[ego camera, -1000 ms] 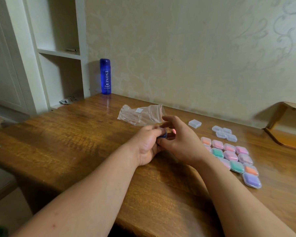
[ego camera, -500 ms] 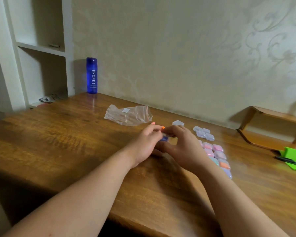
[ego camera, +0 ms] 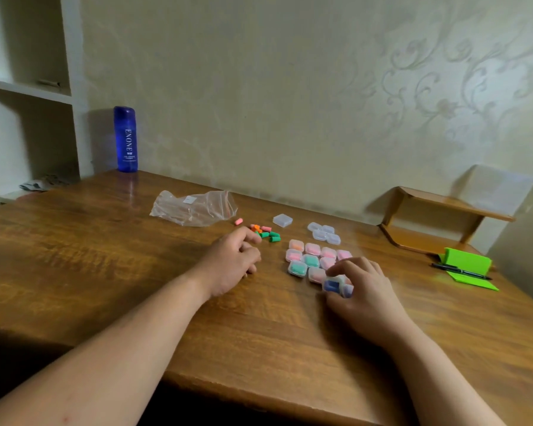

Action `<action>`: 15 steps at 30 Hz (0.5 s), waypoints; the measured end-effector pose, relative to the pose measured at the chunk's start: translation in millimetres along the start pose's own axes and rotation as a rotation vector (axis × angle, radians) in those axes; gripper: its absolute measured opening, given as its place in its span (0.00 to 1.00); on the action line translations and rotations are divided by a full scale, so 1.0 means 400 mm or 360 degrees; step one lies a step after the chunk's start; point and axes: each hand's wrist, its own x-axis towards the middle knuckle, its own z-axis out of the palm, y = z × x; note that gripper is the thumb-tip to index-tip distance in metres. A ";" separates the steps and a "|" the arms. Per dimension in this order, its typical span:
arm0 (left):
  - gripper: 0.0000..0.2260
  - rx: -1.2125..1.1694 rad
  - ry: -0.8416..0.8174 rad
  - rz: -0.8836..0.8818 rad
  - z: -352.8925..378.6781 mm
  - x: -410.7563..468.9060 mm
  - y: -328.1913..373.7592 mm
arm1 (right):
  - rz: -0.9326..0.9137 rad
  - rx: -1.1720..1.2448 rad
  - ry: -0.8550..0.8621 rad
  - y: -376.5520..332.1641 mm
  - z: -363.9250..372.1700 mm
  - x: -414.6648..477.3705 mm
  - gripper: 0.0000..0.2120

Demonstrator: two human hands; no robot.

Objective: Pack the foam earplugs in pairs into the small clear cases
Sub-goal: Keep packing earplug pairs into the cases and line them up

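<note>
My right hand [ego camera: 365, 290] pinches a small clear case with blue earplugs [ego camera: 333, 284] at the near end of a block of several filled cases [ego camera: 311, 256] on the wooden table [ego camera: 105, 272]. My left hand [ego camera: 233, 261] rests on the table with loosely curled fingers and holds nothing, just short of a little heap of loose orange, pink and green earplugs [ego camera: 265, 232]. One pink earplug [ego camera: 238, 222] lies apart to the left. Several empty clear cases [ego camera: 323, 232] sit behind the filled ones, and one more empty case [ego camera: 282, 220] lies alone.
A crumpled clear plastic bag [ego camera: 194, 207] lies behind the earplugs. A blue bottle [ego camera: 125, 139] stands at the back left by white shelves [ego camera: 28, 93]. At the right are a wooden stand [ego camera: 434, 222] and a green holder with a pen [ego camera: 465, 269].
My hands have come apart. The right hand carried the blue-filled case right to the block of filled cases. The left hand let go and now lies by the loose earplugs.
</note>
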 end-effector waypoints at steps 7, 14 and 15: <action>0.10 -0.0002 -0.0013 0.0022 0.009 0.005 0.001 | 0.0052 0.0024 0.0005 0.006 -0.006 -0.019 0.20; 0.09 -0.0114 0.0016 -0.0020 0.025 0.029 0.013 | 0.0103 0.0182 0.0106 -0.002 -0.004 0.001 0.18; 0.08 -0.0157 0.0027 -0.0036 0.030 0.036 0.020 | 0.0127 0.0180 0.0117 -0.008 0.000 0.014 0.17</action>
